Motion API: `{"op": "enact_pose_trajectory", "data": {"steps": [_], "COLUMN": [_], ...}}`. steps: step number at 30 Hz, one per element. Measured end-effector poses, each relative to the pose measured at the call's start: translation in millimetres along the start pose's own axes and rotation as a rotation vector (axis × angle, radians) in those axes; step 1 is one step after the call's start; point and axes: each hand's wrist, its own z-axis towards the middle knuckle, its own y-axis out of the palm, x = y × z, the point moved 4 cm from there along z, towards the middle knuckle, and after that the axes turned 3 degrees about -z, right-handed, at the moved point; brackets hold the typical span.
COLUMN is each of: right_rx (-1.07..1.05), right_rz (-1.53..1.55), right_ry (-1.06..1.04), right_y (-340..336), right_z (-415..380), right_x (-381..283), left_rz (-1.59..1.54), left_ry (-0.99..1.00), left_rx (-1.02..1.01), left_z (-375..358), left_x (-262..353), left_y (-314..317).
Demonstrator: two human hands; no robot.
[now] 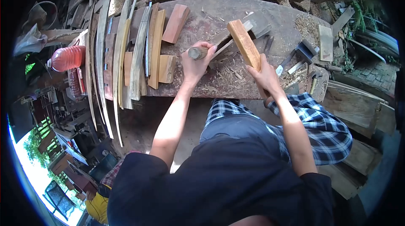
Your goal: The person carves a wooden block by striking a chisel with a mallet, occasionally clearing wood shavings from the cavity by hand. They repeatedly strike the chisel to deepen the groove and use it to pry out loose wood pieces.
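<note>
My left hand [195, 66] is wrapped round the handle of a chisel [197, 53], its round wooden end facing up at me; the blade is hidden. In my right hand [265, 76] is a thick rectangular wooden mallet [244, 42], raised above the bench and slanting up to the left. Beneath both hands, partly covered, a narrow length of wood [222, 37] lies on the worn workbench [177, 91]. Pale wood chips [232, 74] are scattered around it.
Wooden strips [139, 57] and a reddish block [176, 23] lie to the left, beside a bottle of pink liquid [67, 58]. On the right are a dark-headed tool [306, 52] and a small hammer [314, 80]. A person in yellow [98, 207] is at lower left.
</note>
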Motion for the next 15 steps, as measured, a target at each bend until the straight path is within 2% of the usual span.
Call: {"op": "enact_pose_trajectory", "data": {"steps": [7,11,15], "right_rx": [-0.004,0.016,0.018], "right_rz": [-0.047,-0.059,0.090], "right_ry": [0.007,-0.012,0.001], "right_y": [3,2,-19], "right_z": [0,2,-4], "right_x": [2,2,-15], "left_rz": [0.054,0.071,0.060], "left_ry": [-0.010,-0.087,-0.049], "left_rx": [0.078,0.067,0.058], "left_z": [7,11,1], "left_x": [15,-3,3], "left_y": [9,13,17]}}
